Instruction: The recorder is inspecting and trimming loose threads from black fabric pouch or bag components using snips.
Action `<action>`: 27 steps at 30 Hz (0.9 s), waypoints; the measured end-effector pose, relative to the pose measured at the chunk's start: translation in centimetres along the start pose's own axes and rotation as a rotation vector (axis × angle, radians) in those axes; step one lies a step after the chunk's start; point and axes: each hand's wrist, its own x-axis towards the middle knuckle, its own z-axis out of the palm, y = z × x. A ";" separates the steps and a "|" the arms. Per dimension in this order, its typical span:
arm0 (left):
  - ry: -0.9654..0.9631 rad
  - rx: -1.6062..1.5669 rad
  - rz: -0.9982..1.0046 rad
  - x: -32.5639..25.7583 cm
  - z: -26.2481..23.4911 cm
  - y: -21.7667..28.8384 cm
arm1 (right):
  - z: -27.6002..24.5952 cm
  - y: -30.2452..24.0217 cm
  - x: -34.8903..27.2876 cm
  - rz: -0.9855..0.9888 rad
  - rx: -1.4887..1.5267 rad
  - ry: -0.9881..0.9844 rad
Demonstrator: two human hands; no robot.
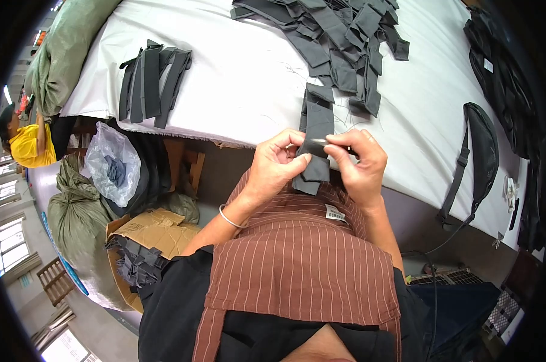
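A dark grey folded fabric strip (pixel 319 120) hangs over the table's near edge in front of me. My left hand (pixel 273 166) is closed on it, thumb on top and fingers along its left side. From the right, my right hand (pixel 362 166) pinches a small thin light-coloured tool (pixel 319 141) between thumb and forefinger. Its tip lies against the strip beside my left fingertips; its exact kind is too small to make out. Loose dark threads lie on the white cloth around the strip.
A large heap of dark fabric strips (pixel 339 42) covers the far middle of the white-covered table (pixel 236 78). A neat stack of strips (pixel 152 84) lies at left. On the right is a black waist bag (pixel 481 151). Below left stands a cardboard box (pixel 158 226); a person in yellow (pixel 28 145) is beyond.
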 end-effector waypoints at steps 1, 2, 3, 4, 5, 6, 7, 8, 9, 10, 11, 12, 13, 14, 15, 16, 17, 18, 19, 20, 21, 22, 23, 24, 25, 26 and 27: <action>-0.003 0.000 0.001 -0.1 0.1 0.0 | 0.1 0.2 -0.3 0.282 0.324 0.017; -0.005 0.022 0.045 -0.1 0.3 0.0 | -0.1 0.0 0.4 0.286 0.355 0.061; -0.008 0.044 0.090 -0.2 0.5 0.0 | 0.3 0.4 1.0 0.237 0.275 0.127; -0.016 0.046 0.087 -0.3 0.6 0.3 | 0.6 0.9 1.5 0.191 0.194 0.197; -0.077 0.381 0.232 -0.4 0.7 0.8 | 0.9 0.6 1.9 0.324 0.316 0.211; -0.140 0.714 0.379 -0.5 0.9 1.1 | 0.7 1.3 2.3 0.326 0.316 0.221; -0.164 0.760 0.435 -0.6 0.8 0.8 | 0.4 2.0 2.8 0.299 0.340 0.168; -0.176 0.761 0.436 -0.6 0.7 0.7 | 0.2 2.2 3.1 0.272 0.363 0.116; -0.186 0.828 0.434 -0.7 0.4 0.7 | 0.0 1.9 3.1 0.347 0.534 0.190; -0.190 0.898 0.434 -0.8 0.0 0.6 | -0.8 1.2 3.4 0.400 0.642 0.190; -0.178 0.858 0.382 -0.9 -0.4 0.6 | -1.3 1.5 3.4 0.456 0.710 0.176; -0.183 0.861 0.383 -1.1 -0.6 0.7 | -1.7 1.8 3.6 0.511 0.777 0.160; -0.183 0.811 0.159 -1.3 -0.6 1.0 | -1.5 2.4 3.7 0.531 0.943 0.146; -0.181 0.754 -0.065 -1.5 -0.5 1.2 | -1.5 2.5 3.5 0.529 0.943 0.151; -0.141 0.570 0.102 -1.4 -0.1 0.3 | -1.3 2.3 3.4 0.534 0.972 0.134; -0.143 0.571 0.099 -1.2 0.0 0.8 | -1.0 2.0 3.2 0.543 1.003 0.115; -0.164 0.562 0.007 -0.8 0.2 1.6 | -0.8 1.2 3.1 0.509 0.949 0.093; -0.184 0.552 -0.086 -0.3 0.3 2.0 | -0.6 0.9 3.0 0.489 0.891 0.093; -0.167 0.465 -0.065 0.1 0.3 1.9 | -0.4 0.3 3.2 0.510 0.871 0.097; -0.149 0.406 -0.094 0.4 0.5 2.3 | -0.2 -0.2 3.3 0.531 0.851 0.102; -0.133 0.380 -0.105 0.6 0.4 2.3 | 0.0 -0.2 3.4 0.533 0.851 0.102; -0.121 0.353 -0.116 0.8 0.2 2.2 | 0.2 0.1 3.4 0.558 0.871 0.116; -0.122 0.353 -0.120 0.8 0.3 2.1 | 0.4 0.2 3.4 0.582 0.891 0.130; -0.061 0.265 -0.090 0.9 0.5 1.9 | 0.7 0.2 3.4 0.586 0.891 0.132; -0.002 0.179 -0.063 0.9 0.7 1.7 | 0.9 0.0 3.2 0.579 0.902 0.135; -0.006 0.179 -0.071 1.0 0.9 1.7 | 1.1 -0.1 3.1 0.573 0.914 0.138; 0.008 0.248 -0.071 1.2 1.1 1.8 | 1.3 -0.2 3.1 0.579 0.914 0.143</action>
